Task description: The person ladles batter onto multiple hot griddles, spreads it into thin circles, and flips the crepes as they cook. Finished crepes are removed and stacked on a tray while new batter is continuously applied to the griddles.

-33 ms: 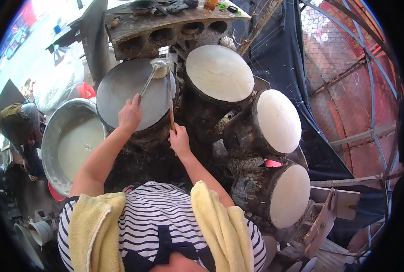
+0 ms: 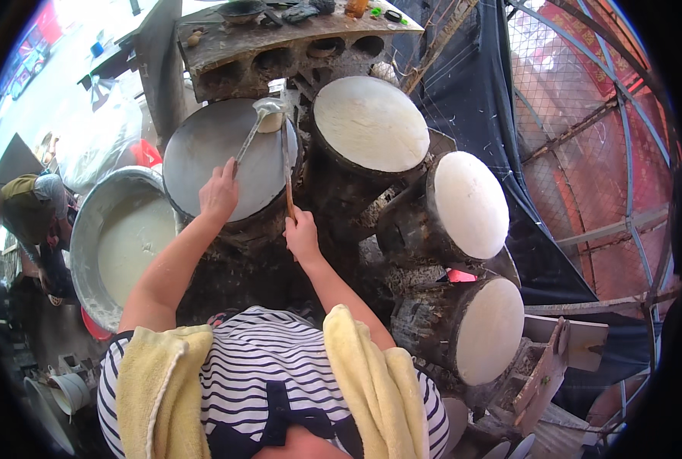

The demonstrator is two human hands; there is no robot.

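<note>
Far left, a big metal basin (image 2: 88, 229) sits full of pale batter, and beside it a crouched person is cut off at the frame's edge. Now the left hand (image 2: 218, 195) is closed round the long handle of a ladle (image 2: 263, 115), its bowl tipped over the far rim of the grey round steaming surface (image 2: 230, 157). That surface looks bare, so the pour wants to be steady and spread thin from the middle outward, I'd judge. Next across, the right hand (image 2: 303, 237) grips a wooden-handled stick (image 2: 287, 180), held upright at the drum's right edge; its far end is too thin to make out. Further right, three more drums carry white sheets (image 2: 372, 122), covering their tops. What's in the ladle's bowl is hard to tell, and the fire beneath shows only as a red glimmer low between drums.
</note>
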